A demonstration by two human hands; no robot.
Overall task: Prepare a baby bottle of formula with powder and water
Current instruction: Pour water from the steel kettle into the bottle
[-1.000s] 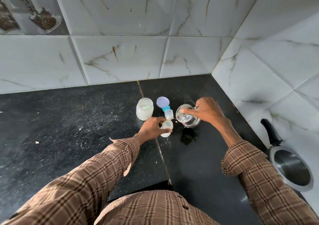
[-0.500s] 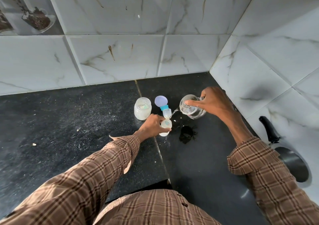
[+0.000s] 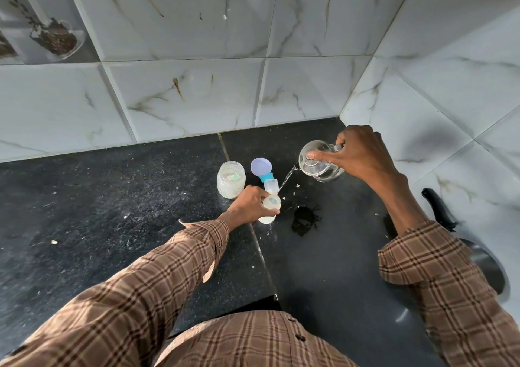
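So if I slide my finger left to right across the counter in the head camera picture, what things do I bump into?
Powder jar → baby bottle held by the left hand → dark wet spot → glass jug tipped by the right hand → black-handled pan.

The left hand (image 3: pixel 247 204), its arm in a brown checked sleeve reaching forward from the near left, is curled closed in a grip. The right hand (image 3: pixel 358 155), farther and to the right, is raised, fingers clenched, forefinger stretched leftward.
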